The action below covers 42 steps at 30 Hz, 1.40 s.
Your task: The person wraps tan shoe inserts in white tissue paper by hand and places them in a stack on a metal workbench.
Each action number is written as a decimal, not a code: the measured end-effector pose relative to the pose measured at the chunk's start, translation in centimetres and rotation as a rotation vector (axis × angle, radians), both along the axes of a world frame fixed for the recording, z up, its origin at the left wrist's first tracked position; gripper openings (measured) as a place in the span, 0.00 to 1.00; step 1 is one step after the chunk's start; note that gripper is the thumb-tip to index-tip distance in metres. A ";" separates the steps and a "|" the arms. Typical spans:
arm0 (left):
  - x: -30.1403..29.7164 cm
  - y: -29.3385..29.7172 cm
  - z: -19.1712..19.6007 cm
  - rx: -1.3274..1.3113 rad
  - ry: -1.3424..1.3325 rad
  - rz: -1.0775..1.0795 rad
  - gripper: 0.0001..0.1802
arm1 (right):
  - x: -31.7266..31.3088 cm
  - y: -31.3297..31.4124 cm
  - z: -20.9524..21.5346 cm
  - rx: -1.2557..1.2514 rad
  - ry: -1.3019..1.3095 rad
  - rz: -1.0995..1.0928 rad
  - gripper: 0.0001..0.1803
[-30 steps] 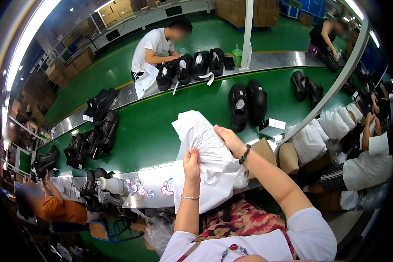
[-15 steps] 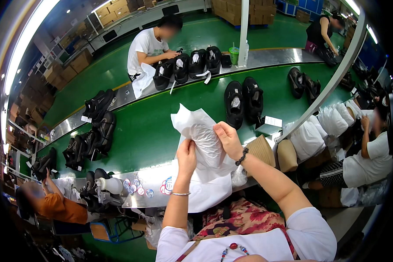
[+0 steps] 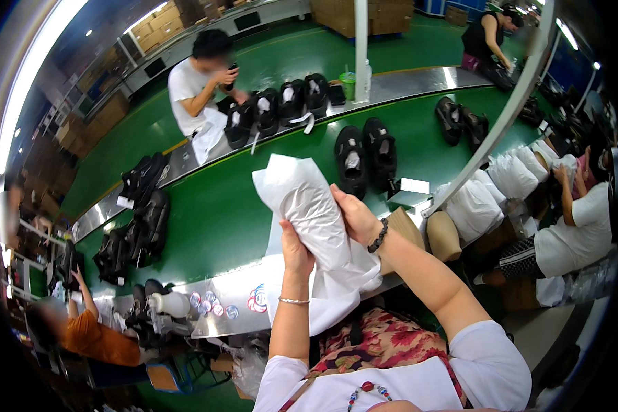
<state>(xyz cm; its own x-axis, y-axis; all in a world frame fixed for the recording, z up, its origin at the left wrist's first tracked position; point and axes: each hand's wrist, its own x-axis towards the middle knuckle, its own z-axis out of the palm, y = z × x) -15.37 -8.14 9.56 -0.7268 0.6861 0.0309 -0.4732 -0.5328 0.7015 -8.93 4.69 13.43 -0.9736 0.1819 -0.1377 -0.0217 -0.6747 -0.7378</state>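
Between my two hands is a white paper bundle (image 3: pixel 309 206), bulging and wrinkled around its middle, with a loose flap at the far end. What lies inside it, if anything, is hidden. My left hand (image 3: pixel 296 253) grips its left side, thumb up along the paper. On the other side, my right hand (image 3: pixel 357 217) presses it with the thumb on top. Loose white paper sheets (image 3: pixel 326 312) spread beneath the bundle over the metal edge of the bench. A pair of black shoes (image 3: pixel 365 158) stands beyond my right hand on the green belt.
Round stickers (image 3: pixel 216 303) lie on the metal ledge (image 3: pixel 237 285) at left. More black shoes (image 3: pixel 141 226) stand on the green belt (image 3: pixel 213 226). White wrapped bundles (image 3: pixel 470 206) line the right side beside a slanted post (image 3: pixel 487 147). Co-workers are across, left and right.
My hands have closed in around the bundle, which now looks longer and smoother. The person across has raised a dark object toward the head. The whole view has shifted slightly.
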 end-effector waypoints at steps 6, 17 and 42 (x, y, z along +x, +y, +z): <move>1.4 1.6 1.2 0.177 0.042 -0.184 0.55 | 0.6 0.3 0.1 -0.022 -0.026 -0.033 0.25; 4.5 1.6 -1.5 -0.004 0.025 -0.366 0.34 | 4.0 4.5 -2.5 1.137 -0.092 -0.498 0.18; 6.1 6.8 1.8 -0.163 0.078 -0.044 0.21 | 14.9 3.5 5.0 1.610 -0.274 -0.173 0.58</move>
<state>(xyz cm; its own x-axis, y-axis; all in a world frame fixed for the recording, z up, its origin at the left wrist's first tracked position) -9.22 -1.31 11.38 -0.6959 0.7176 -0.0288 -0.4347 -0.3889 0.8123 5.96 8.17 18.39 -0.9076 0.3975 0.1352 0.2310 0.7415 -0.6299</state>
